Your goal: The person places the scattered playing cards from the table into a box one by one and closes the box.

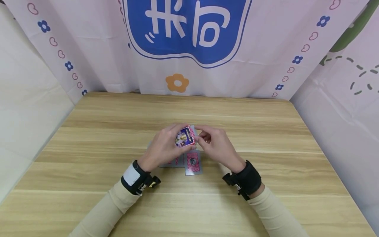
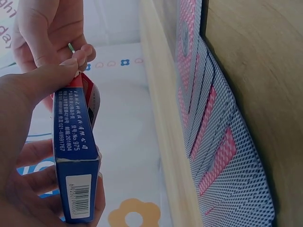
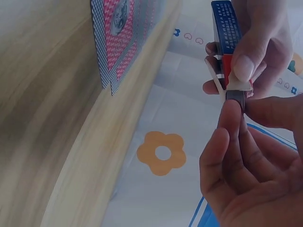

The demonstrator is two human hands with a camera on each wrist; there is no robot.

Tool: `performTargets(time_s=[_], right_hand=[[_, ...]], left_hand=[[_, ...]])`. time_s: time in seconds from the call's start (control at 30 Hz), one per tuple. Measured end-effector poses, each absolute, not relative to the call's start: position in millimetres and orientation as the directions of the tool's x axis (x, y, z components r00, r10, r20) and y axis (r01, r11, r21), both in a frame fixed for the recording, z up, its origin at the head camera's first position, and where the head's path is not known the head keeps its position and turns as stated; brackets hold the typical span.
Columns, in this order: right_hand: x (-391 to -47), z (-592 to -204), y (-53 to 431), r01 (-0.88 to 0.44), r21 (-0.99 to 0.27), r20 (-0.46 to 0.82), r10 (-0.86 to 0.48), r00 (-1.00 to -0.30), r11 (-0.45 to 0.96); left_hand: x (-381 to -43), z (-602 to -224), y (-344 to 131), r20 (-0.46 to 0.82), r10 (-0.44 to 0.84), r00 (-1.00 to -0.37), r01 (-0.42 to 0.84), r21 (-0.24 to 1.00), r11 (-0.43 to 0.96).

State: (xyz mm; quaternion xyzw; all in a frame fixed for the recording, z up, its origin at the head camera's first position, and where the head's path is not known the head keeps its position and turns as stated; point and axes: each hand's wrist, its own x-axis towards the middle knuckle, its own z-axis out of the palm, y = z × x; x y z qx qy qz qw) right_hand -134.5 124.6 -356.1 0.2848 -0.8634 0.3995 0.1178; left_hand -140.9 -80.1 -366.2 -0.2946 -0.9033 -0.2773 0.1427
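Note:
My left hand [image 1: 165, 144] grips a blue and red playing-card box [image 1: 184, 137] with its picture side up. From the box's end nearer my right hand, a small stack of playing cards [image 3: 235, 96] sticks out. Thumb and fingertips of my right hand [image 1: 217, 143] pinch the protruding end of that stack. Part of the box lies hidden behind the left fingers; small print and a barcode show on its narrow sides in the left wrist view. Below both hands, several overlapping red-backed cards [image 1: 193, 168] with grey borders lie face down on the table, partly covered by the left hand.
The wooden table [image 1: 251, 125] runs back to a white curtain [image 1: 103, 65] with a blue emblem and an orange flower [image 1: 177, 83]. Pale cloth [image 1: 26, 108] hangs on the left, and a printed one [image 1: 334, 108] on the right.

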Motion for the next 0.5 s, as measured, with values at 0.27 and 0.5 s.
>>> performTargets(time_s=[0.27, 0.5], right_hand=[[-134.0, -358.7, 123.5, -0.592, -0.626, 0.412, -0.429, -0.804, 0.508], [-135.0, -357.3, 123.6, -0.6, -0.641, 0.397, -0.462, -0.793, 0.479]], left_hand=[[-140.9, -367.6, -80.1, 0.421, 0.458, -0.783, 0.616, 0.418, 0.668], [-144.2, -368.6, -82.7, 0.437, 0.461, -0.772, 0.63, 0.434, 0.643]])
